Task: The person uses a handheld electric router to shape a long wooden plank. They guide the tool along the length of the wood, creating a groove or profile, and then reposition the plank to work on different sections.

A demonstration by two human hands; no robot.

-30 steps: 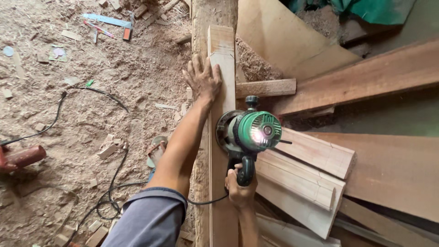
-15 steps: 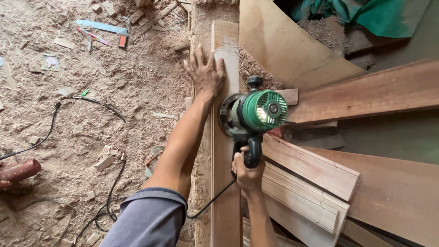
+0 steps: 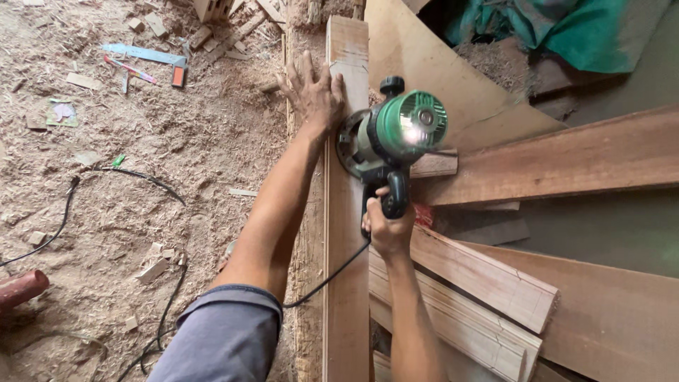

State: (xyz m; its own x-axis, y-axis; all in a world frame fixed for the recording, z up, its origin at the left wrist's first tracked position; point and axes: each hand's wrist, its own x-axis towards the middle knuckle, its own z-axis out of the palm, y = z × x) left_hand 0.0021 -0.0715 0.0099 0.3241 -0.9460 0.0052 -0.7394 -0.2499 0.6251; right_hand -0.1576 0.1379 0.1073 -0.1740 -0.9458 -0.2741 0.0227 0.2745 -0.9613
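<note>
A long narrow wooden board [image 3: 346, 212] runs away from me down the middle of the view. My left hand [image 3: 312, 95] lies flat on it near its far end, fingers spread. My right hand [image 3: 385, 226] grips the black handle of a green electric router [image 3: 396, 134], whose base is pressed sideways against the board's right edge just below the left hand. A black cord [image 3: 332, 272] hangs from the handle across the board.
Planks [image 3: 552, 166] and shorter boards [image 3: 488, 283] are stacked to the right, with green cloth [image 3: 566, 28] beyond. The floor on the left is thick with sawdust, offcuts, a black cable [image 3: 127, 177], a blue strip [image 3: 141, 53] and a reddish pipe [image 3: 21, 288].
The router has slid forward along the board's right edge, closer to my left hand. The left hand has stayed pressed on the board.
</note>
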